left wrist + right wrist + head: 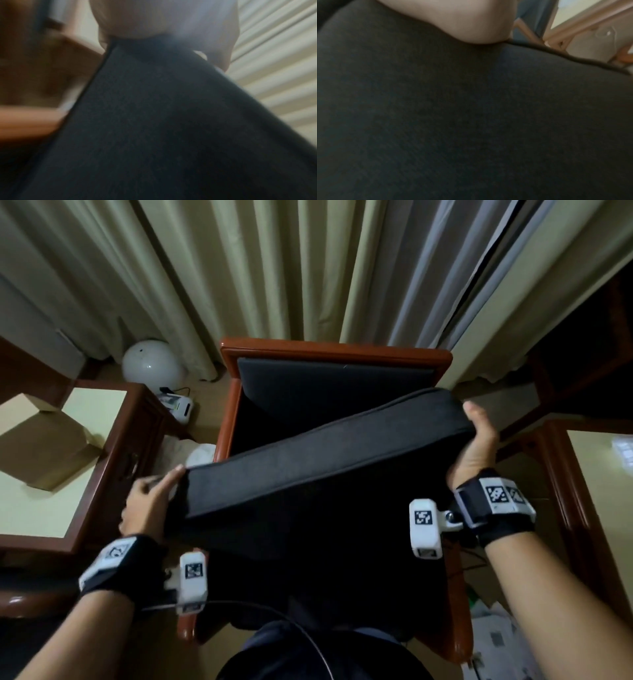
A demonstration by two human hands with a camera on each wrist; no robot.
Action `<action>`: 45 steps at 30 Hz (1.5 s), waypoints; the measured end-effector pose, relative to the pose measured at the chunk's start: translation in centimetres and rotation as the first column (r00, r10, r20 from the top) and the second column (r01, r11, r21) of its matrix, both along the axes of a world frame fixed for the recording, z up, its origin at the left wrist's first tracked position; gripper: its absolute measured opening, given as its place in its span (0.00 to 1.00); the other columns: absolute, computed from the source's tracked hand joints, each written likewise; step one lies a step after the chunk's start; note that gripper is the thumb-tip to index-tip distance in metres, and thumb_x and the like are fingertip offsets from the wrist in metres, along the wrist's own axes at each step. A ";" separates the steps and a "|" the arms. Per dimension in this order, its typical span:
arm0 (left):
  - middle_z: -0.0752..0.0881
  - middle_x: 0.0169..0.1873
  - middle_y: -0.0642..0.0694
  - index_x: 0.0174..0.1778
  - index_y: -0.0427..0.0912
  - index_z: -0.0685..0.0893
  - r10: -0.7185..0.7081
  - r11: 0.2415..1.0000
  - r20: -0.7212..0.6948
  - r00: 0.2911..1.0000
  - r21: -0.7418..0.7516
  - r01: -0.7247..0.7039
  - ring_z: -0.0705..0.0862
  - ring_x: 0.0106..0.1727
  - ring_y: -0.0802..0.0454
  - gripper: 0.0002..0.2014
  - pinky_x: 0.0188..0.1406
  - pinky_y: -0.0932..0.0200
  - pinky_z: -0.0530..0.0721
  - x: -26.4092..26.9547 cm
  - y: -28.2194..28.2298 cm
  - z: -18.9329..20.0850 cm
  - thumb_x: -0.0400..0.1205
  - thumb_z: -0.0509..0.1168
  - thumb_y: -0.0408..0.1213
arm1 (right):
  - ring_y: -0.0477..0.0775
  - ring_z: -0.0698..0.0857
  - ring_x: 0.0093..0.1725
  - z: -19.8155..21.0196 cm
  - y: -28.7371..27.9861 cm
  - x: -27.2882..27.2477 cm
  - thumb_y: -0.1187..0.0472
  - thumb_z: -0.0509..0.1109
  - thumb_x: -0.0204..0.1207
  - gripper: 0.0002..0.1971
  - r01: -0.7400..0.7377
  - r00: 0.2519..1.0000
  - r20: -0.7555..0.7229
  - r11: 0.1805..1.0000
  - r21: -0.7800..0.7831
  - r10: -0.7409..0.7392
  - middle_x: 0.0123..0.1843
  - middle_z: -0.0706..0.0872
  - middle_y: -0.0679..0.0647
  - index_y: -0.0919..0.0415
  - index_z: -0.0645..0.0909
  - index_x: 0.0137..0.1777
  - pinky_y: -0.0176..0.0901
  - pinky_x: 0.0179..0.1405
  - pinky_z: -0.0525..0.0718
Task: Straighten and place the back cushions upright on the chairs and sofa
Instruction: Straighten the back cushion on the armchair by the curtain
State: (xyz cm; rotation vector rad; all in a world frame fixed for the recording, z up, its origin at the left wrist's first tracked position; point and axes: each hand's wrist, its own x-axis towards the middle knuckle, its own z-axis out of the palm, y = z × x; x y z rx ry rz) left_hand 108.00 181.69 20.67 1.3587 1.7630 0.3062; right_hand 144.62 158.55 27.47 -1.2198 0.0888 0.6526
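both hands (147, 505) (476, 440) grip dark cushion (325, 463) tilted; above chair (335, 354)

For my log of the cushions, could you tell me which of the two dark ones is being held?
The front cushion, tilted, gripped by the left hand and right hand; the other cushion rests untouched against the chair back.

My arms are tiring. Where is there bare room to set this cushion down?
Both hands, left and right, hold the cushion over the chair. Its dark seat, between the wooden arms below the backrest, looks bare. The left table is crowded by a box; the floor behind holds clutter.
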 end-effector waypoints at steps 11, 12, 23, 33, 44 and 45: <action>0.81 0.72 0.42 0.77 0.49 0.74 -0.095 0.995 0.180 0.979 0.026 0.092 0.78 0.73 0.41 0.44 0.76 0.41 0.74 10.7 6.3 -0.6 0.66 0.74 0.63 | 0.65 0.76 0.73 -5.4 7.2 8.7 0.45 0.61 0.83 0.27 -0.016 0.971 0.182 0.802 -0.597 0.154 0.74 0.78 0.64 0.66 0.76 0.73 0.56 0.75 0.72; 0.82 0.70 0.42 0.77 0.50 0.73 -0.099 0.995 0.197 0.975 -0.004 0.102 0.80 0.72 0.41 0.44 0.75 0.39 0.75 11.2 6.2 -1.3 0.66 0.75 0.63 | 0.66 0.78 0.71 -6.5 7.2 8.8 0.45 0.62 0.82 0.27 -0.080 0.970 0.126 0.758 -0.647 0.209 0.72 0.80 0.65 0.67 0.78 0.71 0.57 0.74 0.73; 0.73 0.78 0.44 0.82 0.51 0.66 0.019 0.983 0.257 0.966 -0.184 0.030 0.74 0.75 0.44 0.36 0.73 0.43 0.72 12.8 10.1 -5.9 0.80 0.68 0.57 | 0.61 0.76 0.73 -12.6 9.4 13.0 0.47 0.71 0.76 0.33 -0.125 0.963 0.059 0.632 -0.765 0.262 0.74 0.76 0.60 0.61 0.69 0.77 0.55 0.74 0.73; 0.82 0.49 0.52 0.74 0.49 0.69 0.244 0.956 0.377 0.893 -0.248 -0.157 0.82 0.47 0.57 0.24 0.41 0.56 0.78 12.8 6.5 -6.2 0.82 0.68 0.42 | 0.57 0.81 0.65 -14.9 11.2 14.4 0.47 0.74 0.74 0.24 -0.034 0.973 0.136 0.702 -0.712 0.185 0.61 0.80 0.51 0.53 0.75 0.68 0.54 0.72 0.77; 0.85 0.45 0.35 0.55 0.33 0.83 0.373 0.856 0.492 0.787 -0.509 -0.087 0.83 0.48 0.35 0.33 0.61 0.41 0.80 10.7 5.4 -5.7 0.51 0.68 0.34 | 0.58 0.85 0.51 -15.0 5.5 11.7 0.56 0.72 0.55 0.18 0.113 0.992 0.114 0.806 -0.581 -0.057 0.49 0.85 0.53 0.46 0.77 0.48 0.56 0.58 0.83; 0.85 0.42 0.37 0.51 0.35 0.83 0.349 0.879 0.520 0.780 -0.470 -0.081 0.84 0.45 0.37 0.28 0.56 0.43 0.81 11.2 5.3 -5.2 0.52 0.66 0.32 | 0.58 0.85 0.49 -15.0 5.0 11.8 0.57 0.71 0.54 0.17 0.129 0.991 0.091 0.814 -0.567 -0.094 0.47 0.85 0.52 0.45 0.77 0.45 0.56 0.58 0.82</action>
